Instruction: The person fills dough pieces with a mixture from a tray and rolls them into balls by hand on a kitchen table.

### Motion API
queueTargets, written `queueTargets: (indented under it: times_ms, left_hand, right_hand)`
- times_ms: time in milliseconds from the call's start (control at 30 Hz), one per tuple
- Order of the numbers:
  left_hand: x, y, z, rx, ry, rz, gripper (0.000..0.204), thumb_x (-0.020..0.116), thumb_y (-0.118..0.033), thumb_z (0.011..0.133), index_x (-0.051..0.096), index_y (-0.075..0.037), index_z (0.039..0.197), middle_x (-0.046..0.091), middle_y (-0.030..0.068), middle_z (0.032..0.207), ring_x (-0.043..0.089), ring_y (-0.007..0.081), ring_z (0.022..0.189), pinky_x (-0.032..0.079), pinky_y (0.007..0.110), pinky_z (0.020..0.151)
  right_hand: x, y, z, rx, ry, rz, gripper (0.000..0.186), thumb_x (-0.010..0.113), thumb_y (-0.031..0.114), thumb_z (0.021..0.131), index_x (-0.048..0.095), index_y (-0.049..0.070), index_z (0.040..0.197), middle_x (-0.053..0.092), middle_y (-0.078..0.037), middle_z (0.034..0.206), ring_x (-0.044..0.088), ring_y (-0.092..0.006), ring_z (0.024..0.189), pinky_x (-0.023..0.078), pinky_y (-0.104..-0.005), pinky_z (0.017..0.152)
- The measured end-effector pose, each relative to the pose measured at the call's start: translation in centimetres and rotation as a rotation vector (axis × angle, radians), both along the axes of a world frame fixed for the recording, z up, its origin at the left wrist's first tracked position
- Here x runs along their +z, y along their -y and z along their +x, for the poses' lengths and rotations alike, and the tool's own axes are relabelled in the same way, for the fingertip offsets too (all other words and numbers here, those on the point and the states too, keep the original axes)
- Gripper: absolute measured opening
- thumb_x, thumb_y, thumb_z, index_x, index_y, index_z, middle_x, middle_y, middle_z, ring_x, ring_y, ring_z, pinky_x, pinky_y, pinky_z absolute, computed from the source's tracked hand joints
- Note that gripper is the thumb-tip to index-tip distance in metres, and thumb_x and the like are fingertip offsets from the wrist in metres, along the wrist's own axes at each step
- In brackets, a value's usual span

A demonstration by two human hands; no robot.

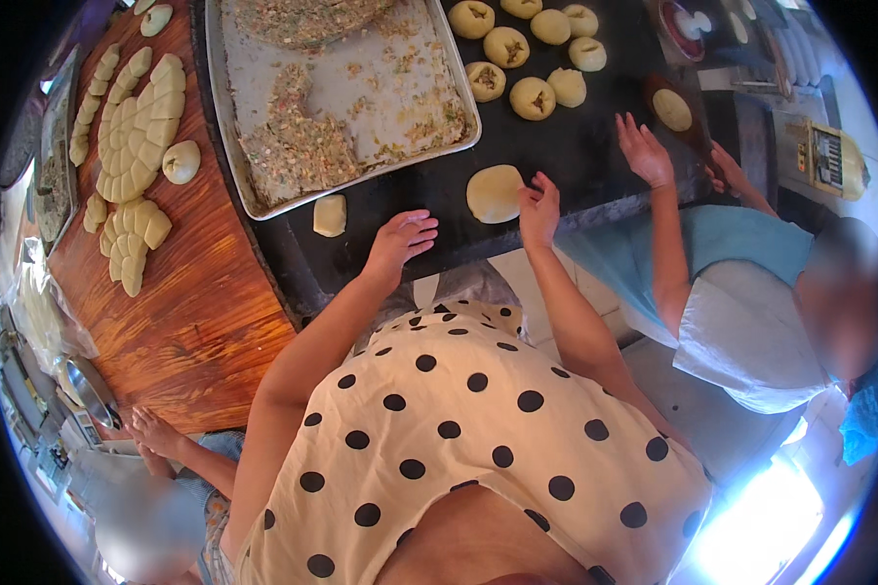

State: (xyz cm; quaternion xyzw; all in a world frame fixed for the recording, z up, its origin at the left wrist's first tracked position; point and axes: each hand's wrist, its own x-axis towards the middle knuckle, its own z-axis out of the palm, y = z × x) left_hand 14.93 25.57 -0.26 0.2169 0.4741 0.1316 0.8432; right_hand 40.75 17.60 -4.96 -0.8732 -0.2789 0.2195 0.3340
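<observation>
1. Tray (366, 176): far edge cut off by the frame; the far mass of filling (307, 21) is cut off too.
2. Scored dough (139, 132) on the wooden desk (205, 312): cuts run close together; the pieces cannot be counted reliably.
3. Co-workers: two, partly visible, at right and lower left; faces blurred.
4. Count on the dark desk (429, 182): nine filled dough balls (506, 47), one small dough piece (329, 215) near the tray corner, one dough disc (493, 194).
5. Dough disc: pale yellow, flattened, nearly round; lies between both hands, nearer the right.
6. Right hand (538, 208): fingers slightly bent at the disc's right edge; cannot tell whether they pinch it.
7. Left hand (401, 242): fingers extended, loosely apart, left of the disc.
</observation>
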Motion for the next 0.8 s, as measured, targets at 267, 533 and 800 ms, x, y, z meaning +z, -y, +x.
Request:
queueTargets:
  times_ms: [267,533,800]
  left_hand:
    - [-1.0,-1.4,0.5,-0.158,-0.065,0.374,0.027,0.057,-0.018,0.097,0.060,-0.004,0.119,0.066,0.0104,0.113,0.064,0.0191,0.105,0.049,0.033,0.093]
    - [5.1,-4.5,-0.5,0.062,0.492,-0.089,0.072,0.028,-0.061,0.100,0.051,-0.003,0.136,0.054,0.0124,0.137,0.053,0.0256,0.125,0.040,0.041,0.106]
    - [8.0,-4.4,-7.2,0.412,0.518,-0.081,0.059,0.053,-0.040,0.097,0.044,0.000,0.139,0.053,0.0180,0.137,0.053,0.0303,0.126,0.041,0.045,0.108]
  right_hand:
    - [2.1,-1.3,1.4,0.621,0.490,-0.035,0.039,0.079,0.032,0.074,0.063,0.000,0.091,0.065,-0.011,0.078,0.062,-0.0307,0.072,0.049,-0.0353,0.069]
    - [17.9,-7.9,-5.9,0.960,-0.510,-0.129,0.034,0.079,0.024,0.079,0.061,0.000,0.095,0.060,-0.006,0.077,0.055,-0.0119,0.070,0.048,-0.0301,0.065]
    - [12.4,-24.9,-10.2,1.147,0.111,0.268,0.049,0.074,0.017,0.082,0.054,0.007,0.124,0.062,-0.015,0.115,0.062,-0.0281,0.104,0.051,-0.0393,0.087]
